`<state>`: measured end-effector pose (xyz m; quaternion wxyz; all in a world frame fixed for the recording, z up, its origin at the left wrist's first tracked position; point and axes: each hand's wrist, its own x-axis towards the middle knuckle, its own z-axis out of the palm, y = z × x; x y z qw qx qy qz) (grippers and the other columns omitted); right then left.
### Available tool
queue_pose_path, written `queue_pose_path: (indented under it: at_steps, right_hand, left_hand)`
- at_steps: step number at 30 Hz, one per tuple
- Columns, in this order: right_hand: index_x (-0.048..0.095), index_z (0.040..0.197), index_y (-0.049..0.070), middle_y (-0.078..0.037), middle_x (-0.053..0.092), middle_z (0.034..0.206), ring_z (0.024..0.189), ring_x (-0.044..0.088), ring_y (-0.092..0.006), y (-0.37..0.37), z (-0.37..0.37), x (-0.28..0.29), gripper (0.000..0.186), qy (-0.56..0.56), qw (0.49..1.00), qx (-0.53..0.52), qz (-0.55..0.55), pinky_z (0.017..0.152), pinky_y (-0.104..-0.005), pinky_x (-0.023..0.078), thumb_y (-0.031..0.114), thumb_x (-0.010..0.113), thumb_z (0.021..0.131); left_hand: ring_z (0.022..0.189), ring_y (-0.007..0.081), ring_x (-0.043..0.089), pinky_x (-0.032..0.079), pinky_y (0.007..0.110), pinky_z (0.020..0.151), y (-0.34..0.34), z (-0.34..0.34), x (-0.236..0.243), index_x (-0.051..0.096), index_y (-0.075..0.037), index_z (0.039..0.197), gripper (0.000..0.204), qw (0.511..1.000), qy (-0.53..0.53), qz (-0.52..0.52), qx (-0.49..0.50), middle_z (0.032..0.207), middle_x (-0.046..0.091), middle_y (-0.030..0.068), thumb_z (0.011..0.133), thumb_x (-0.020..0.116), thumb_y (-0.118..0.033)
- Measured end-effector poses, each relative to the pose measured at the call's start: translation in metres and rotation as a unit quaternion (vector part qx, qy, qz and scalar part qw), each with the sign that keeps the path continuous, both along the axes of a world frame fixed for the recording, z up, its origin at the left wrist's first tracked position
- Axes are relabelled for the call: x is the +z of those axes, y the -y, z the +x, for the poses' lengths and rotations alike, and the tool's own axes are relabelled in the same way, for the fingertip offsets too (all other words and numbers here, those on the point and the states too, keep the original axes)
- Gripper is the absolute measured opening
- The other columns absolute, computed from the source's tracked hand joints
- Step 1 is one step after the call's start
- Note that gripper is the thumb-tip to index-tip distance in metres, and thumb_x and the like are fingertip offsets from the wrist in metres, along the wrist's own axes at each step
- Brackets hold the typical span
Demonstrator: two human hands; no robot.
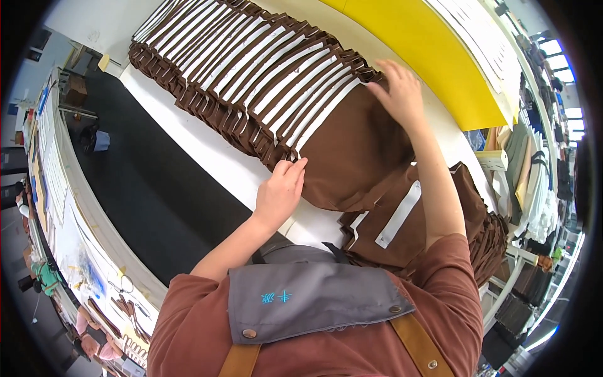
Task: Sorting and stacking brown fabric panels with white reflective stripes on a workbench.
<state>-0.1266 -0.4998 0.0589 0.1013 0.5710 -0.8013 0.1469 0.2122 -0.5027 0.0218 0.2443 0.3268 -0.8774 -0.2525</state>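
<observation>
Brown fabric panels (352,144) lie overlapped in a long slanting row, each showing a white strip (323,119) along its edge. At the near end of that strip, my left hand (281,193) pinches the corner of the front panel between thumb and fingers. My right hand (402,94) is over the far corner of the same panel, fingers spread and slightly blurred; whether they touch the cloth I cannot tell. Between the hands the panel sags toward me. A second pile of brown fabric pieces (433,220), with a white strip on top, sits near my right forearm.
The row rests on a white table (154,94). A black surface (151,176) runs along its left side. Beyond the row stands a yellow panel (440,60). Hanging cloths (534,169) are at the right, and a cluttered white worktable (81,251) is at the far left.
</observation>
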Motion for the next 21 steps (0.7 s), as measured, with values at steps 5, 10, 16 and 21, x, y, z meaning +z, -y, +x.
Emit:
queue_pose_path:
  at_steps: [5, 10, 16, 21]
  right_hand:
    - [0.032, 0.152, 0.022, -0.007, 0.032, 0.157, 0.144, 0.032, -0.0273, 0.000, 0.034, -0.016, 0.077, -0.024, 0.982, 0.099, 0.159, 0.114, -0.0509, 0.030, 0.061, 0.056, 0.089]
    - [0.027, 0.154, 0.023, -0.006, 0.027, 0.159, 0.146, 0.027, -0.0268, 0.003, 0.029, -0.034, 0.080, -0.019, 0.978, 0.101, 0.183, 0.115, -0.0529, 0.028, 0.063, 0.054, 0.090]
    - [0.030, 0.153, 0.022, -0.006, 0.028, 0.159, 0.146, 0.027, -0.0269, 0.003, 0.025, -0.044, 0.080, -0.024, 0.979, 0.106, 0.172, 0.115, -0.0529, 0.027, 0.066, 0.052, 0.089]
    - [0.034, 0.151, 0.023, -0.007, 0.031, 0.158, 0.147, 0.025, -0.0266, -0.003, 0.017, -0.025, 0.074, -0.036, 0.981, 0.116, 0.154, 0.116, -0.0526, 0.025, 0.063, 0.052, 0.091]
  left_hand:
    - [0.061, 0.0218, 0.062, 0.053, 0.033, 0.051, -0.001, 0.001, 0.004, 0.067, -0.010, 0.113, 0.024, 1.000, 0.012, -0.025, -0.007, 0.088, 0.057, 0.0034, 0.089, 0.066, -0.014]
    - [0.068, 0.0188, 0.063, 0.050, 0.032, 0.053, -0.003, -0.001, 0.013, 0.069, -0.016, 0.113, 0.028, 0.993, 0.072, -0.091, 0.008, 0.096, 0.058, 0.0015, 0.085, 0.070, -0.016]
    - [0.129, 0.0210, 0.046, 0.028, 0.051, 0.110, -0.012, -0.004, 0.021, 0.065, -0.019, 0.123, 0.037, 0.979, 0.054, -0.178, -0.088, 0.137, 0.054, -0.0024, 0.087, 0.067, -0.031]
    - [0.140, 0.0227, 0.037, 0.015, 0.065, 0.113, -0.008, 0.003, 0.010, 0.063, -0.019, 0.126, 0.039, 0.964, 0.180, -0.153, -0.120, 0.136, 0.056, -0.0055, 0.091, 0.063, -0.034]
